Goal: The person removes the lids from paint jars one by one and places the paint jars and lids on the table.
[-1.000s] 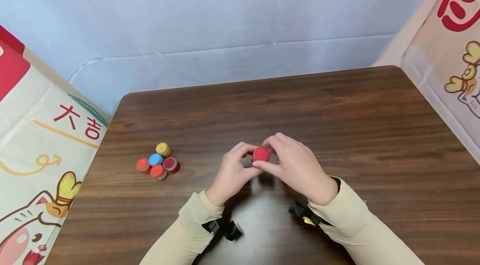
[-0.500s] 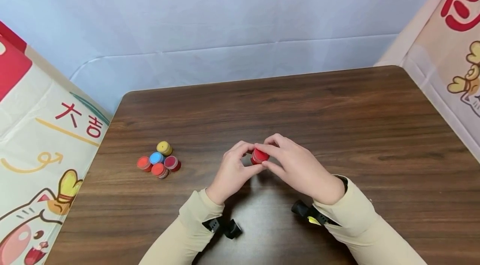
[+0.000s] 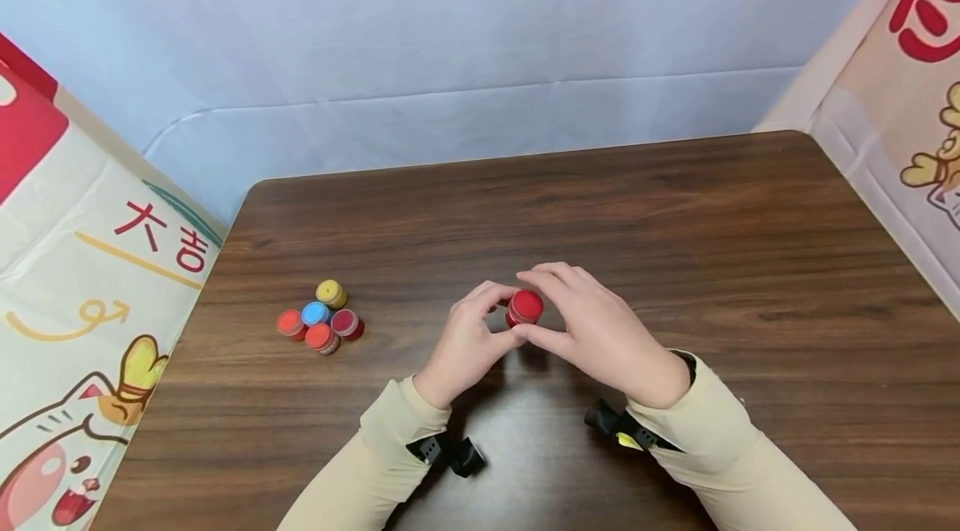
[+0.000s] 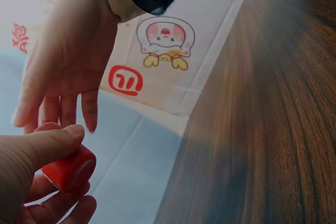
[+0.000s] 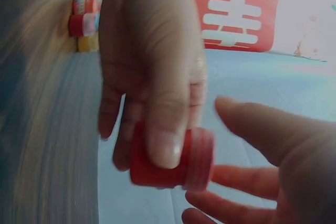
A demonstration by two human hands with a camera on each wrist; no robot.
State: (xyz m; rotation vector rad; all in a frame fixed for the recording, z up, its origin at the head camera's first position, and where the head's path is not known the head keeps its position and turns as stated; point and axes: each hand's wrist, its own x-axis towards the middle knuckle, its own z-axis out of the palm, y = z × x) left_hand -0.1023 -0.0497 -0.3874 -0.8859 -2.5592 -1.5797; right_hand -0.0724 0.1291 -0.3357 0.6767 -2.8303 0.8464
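Note:
My left hand (image 3: 467, 348) grips a small red paint jar (image 3: 526, 308) between thumb and fingers, held over the middle of the table. In the right wrist view the left thumb presses the body of the jar (image 5: 140, 156), and its ridged red lid faces right. My right hand (image 3: 603, 335) is spread around the lid from the right. Its thumb stands apart from the lid in the right wrist view, while its fingers lie close to the lid's edge. Held sideways, the jar (image 4: 71, 170) also shows below the right hand's fingers in the left wrist view.
Several small jars cluster at left on the brown wooden table (image 3: 675, 206): a yellow one (image 3: 331, 293), a blue one (image 3: 316, 313), a dark red one (image 3: 347, 323) and orange-red ones (image 3: 322, 338). Pale cloth (image 3: 450, 39) hangs behind; printed sheets (image 3: 67, 264) flank the table.
Half a second ago the right fingers and thumb were on the red lid; now they are spread wider, away from it. The left hand's hold looks the same.

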